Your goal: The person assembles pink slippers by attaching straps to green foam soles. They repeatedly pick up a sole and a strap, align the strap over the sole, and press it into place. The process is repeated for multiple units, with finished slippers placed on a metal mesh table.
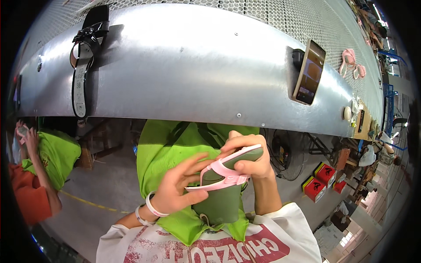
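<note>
A sandal (224,179) with pink straps, a pink bow and a dark green insole is held tilted over my lap, between both hands. My right hand (258,164) grips one end, its thumb pressed on the insole and its fingers bent behind the sole. At the other end, my left hand (175,186) has the sandal's edge between its thumb and fingers, which are partly hidden behind the strap. White bands (153,206) circle my left wrist. A lime-green apron (166,151) covers my lap.
A metal worktable (184,65) runs ahead of me. On it are black sandals (83,65) at left and a phone (310,72) propped up at right. Pink sandals (348,63) rest on the mesh beyond. Red boxes (319,180) and a fan (287,158) stand right; a co-worker (41,171) sits left.
</note>
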Motion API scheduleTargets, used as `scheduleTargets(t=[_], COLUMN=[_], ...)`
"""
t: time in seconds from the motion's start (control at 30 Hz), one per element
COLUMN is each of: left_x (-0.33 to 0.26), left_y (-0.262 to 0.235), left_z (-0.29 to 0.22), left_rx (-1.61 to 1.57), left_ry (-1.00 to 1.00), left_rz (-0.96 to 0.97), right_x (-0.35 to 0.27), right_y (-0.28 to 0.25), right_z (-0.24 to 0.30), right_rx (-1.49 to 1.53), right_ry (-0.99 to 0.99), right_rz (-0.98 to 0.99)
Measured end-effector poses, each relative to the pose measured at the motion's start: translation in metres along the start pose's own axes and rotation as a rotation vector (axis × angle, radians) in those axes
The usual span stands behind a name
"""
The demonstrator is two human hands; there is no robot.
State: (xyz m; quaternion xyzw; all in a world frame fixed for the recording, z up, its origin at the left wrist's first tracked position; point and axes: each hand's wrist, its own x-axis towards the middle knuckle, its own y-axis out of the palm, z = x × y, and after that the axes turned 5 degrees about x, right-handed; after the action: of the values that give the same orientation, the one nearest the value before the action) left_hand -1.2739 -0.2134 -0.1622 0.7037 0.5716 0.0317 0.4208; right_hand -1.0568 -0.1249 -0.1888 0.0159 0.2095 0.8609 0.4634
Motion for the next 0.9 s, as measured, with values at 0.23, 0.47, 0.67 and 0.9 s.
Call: scheduleTargets(t=[0.23,0.47,0.67,0.9], left_x=[-0.019,-0.011,-0.009,0.011], left_y=[-0.023,-0.013,-0.011,-0.014], left_z=[0.024,0.026,0.032,0.029], left_rx=[0.343,0.659,0.494,0.168], left_ry=[0.124,0.262,0.152,-0.193], left_rz=[0.059,-0.04,-0.057,0.033], right_x=[-0.011,-0.019,-0.022,-0.021], right_y=[-0.006,-0.007,-0.011,-0.012], right_z=[-0.009,-0.013,-0.018,-0.033], right_rx=[0.128,0.147,0.276,0.422], right_ry=[-0.127,-0.155,-0.184,-0.312], right_rz=[-0.104,-0.106,-0.114,-0.107])
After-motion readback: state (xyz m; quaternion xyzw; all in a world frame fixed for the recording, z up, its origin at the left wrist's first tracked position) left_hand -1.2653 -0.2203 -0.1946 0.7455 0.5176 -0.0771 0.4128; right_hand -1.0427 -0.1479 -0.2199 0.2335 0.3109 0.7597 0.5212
